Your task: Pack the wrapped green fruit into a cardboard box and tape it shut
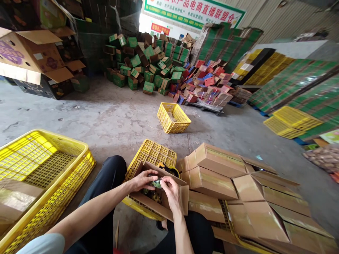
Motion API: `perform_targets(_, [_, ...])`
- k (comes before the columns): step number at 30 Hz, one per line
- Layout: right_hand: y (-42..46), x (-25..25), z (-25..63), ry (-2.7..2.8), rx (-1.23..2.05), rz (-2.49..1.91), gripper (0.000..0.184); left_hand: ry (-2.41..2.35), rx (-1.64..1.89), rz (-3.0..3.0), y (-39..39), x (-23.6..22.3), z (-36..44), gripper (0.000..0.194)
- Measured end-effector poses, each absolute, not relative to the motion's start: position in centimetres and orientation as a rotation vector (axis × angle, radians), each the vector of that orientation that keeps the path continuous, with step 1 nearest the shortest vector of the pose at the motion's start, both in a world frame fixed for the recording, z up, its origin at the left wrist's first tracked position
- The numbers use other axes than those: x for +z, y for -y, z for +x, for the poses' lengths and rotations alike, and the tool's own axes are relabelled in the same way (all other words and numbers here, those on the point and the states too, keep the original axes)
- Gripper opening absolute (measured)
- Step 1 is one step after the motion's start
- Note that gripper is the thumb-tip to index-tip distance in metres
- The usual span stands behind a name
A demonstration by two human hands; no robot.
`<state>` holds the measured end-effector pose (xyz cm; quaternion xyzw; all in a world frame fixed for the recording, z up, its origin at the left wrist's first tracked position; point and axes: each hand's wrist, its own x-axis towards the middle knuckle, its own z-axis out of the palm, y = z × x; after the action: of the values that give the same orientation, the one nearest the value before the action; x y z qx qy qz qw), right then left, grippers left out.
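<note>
An open brown cardboard box (159,206) rests on an upturned yellow crate (152,153) between my knees. My left hand (142,180) and my right hand (171,190) are both inside the box mouth, fingers curled and pinched around a small dark green item (157,183) between them. More dark green and yellowish contents (150,195) lie lower in the box. What the item is I cannot make out.
Sealed taped cartons (212,169) are stacked at my right. A large yellow crate (39,169) stands at my left, a smaller one (173,118) on the concrete floor ahead. Piles of green and red boxes (159,67) and flat carton stacks (296,84) line the back and right.
</note>
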<state>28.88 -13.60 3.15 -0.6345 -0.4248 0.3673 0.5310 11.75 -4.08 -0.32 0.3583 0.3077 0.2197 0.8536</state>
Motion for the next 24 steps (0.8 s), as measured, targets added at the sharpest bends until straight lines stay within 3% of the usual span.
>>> perform_targets(12, [13.1, 3.5, 30.0, 1.114, 0.960, -1.493, 0.025, -0.644, 0.451, 0.583, 3.1, -0.5, 12.3, 0.049])
perform_targets(17, [13.1, 4.5, 30.0, 1.094, 1.068, -1.489, 0.036, -0.655, 0.434, 0.513, 2.5, -0.4, 12.3, 0.048])
perform_targets(24, [12.8, 4.2, 30.7, 1.132, 0.971, -1.522, 0.020, -0.657, 0.429, 0.658, 2.6, 0.8, 12.1, 0.053])
